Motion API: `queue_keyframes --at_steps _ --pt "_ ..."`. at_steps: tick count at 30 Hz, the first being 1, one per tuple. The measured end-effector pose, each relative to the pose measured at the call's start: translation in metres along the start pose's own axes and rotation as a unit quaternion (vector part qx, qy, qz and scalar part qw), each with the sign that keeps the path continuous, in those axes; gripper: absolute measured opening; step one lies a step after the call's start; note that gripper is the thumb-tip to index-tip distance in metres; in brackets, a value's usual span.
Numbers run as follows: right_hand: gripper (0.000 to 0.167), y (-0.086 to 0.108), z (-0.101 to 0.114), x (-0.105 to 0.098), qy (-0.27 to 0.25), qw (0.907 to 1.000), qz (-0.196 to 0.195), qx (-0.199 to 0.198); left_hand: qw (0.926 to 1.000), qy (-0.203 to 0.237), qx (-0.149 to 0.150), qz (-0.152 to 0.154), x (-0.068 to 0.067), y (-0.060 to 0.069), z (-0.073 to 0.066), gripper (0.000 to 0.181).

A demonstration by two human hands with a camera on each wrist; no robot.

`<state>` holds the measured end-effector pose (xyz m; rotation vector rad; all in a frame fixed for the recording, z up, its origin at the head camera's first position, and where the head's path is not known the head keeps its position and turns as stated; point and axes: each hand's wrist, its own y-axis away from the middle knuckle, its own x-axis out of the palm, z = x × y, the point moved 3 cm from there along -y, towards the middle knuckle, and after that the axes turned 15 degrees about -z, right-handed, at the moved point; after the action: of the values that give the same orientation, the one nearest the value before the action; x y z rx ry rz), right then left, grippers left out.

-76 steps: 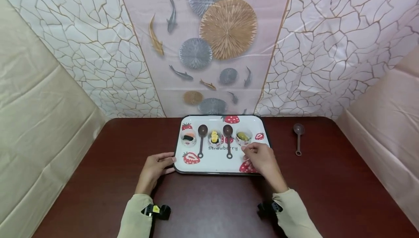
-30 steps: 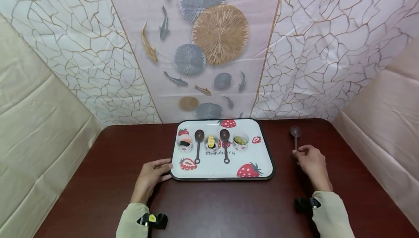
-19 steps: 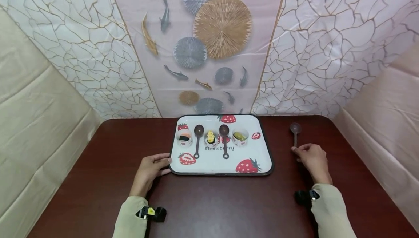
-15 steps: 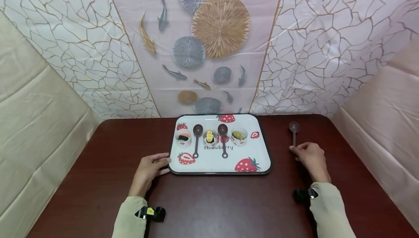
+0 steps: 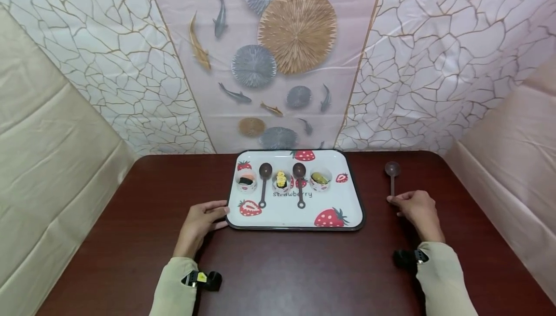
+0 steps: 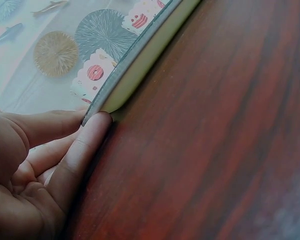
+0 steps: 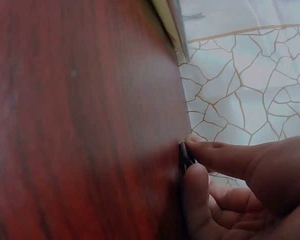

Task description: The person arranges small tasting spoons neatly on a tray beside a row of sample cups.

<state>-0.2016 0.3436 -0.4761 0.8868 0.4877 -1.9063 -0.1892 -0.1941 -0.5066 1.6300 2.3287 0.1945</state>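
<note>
My left hand point(image 5: 197, 222) pinches the left rim of a white tray point(image 5: 282, 217) with strawberry prints and a dark edge, thumb and fingers meeting at that rim in the left wrist view. To the tray's right, my right hand point(image 5: 419, 212) pinches the handle end of a brown measuring spoon point(image 5: 393, 170), whose bowl points away on the table. Between thumb and finger, the right wrist view shows only the dark handle end point(image 7: 186, 154). On the tray lie two more brown spoons, a left spoon point(image 5: 264, 181) and a right spoon point(image 5: 299, 181), set between three small printed cups.
The left cup point(image 5: 246, 188) has a toy-like sushi piece, the middle cup point(image 5: 281, 189) a yellow-topped one, the right cup point(image 5: 320, 185) a green-topped one. Patterned cloth point(image 5: 299, 31) hangs right behind the dark wooden table point(image 5: 286, 267). Beige panels point(image 5: 48, 171) flank both sides.
My right hand has left the right cup on the tray and moved right to the loose spoon, now holding its handle end. My left hand stays at the tray's rim.
</note>
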Motion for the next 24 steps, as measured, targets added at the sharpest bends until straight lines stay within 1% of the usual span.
queue_keyframes --at_steps 7,13,16,21,24 --pt "0.039 0.0 0.004 0.002 -0.03 0.9995 0.011 -0.005 1.0 0.007 -0.001 0.001 -0.001 0.0 0.0 0.039" --pt "0.042 -0.001 0.004 0.005 -0.081 0.9959 0.041 0.011 1.0 0.004 -0.001 -0.004 0.0 -0.001 0.001 0.038" --pt "0.045 -0.001 0.006 0.005 -0.1 0.9936 0.051 0.01 1.0 0.004 -0.002 -0.004 0.0 -0.001 0.001 0.038" --pt "0.048 0.0 0.014 0.003 -0.103 0.9934 0.048 -0.006 1.0 0.003 -0.001 -0.005 -0.001 -0.001 -0.001 0.037" --pt "0.048 0.004 0.021 0.0 -0.105 0.9933 0.045 -0.016 1.0 0.001 -0.001 -0.004 -0.001 0.0 -0.001 0.037"
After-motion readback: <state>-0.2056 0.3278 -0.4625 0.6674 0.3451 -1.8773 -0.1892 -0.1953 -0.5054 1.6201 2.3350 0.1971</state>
